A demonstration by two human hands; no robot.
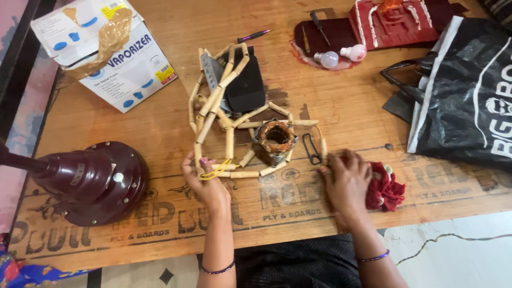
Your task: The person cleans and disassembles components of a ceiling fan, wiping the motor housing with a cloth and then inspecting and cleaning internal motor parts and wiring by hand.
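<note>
Beige sleeved wire loops (224,114) we pinch with our left hand (205,181); our right hand (346,178) pinches one sleeve end (323,146) beside the copper-wound stator (273,140).

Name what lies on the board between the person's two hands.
In the head view, between the left hand and right hand sit a wound motor stator, some beige sleeved tubes and a black metal clip.

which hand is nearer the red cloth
Right. The right hand lies against the red cloth, just to its left; the left hand is far across the board, holding sleeved wires.
</note>
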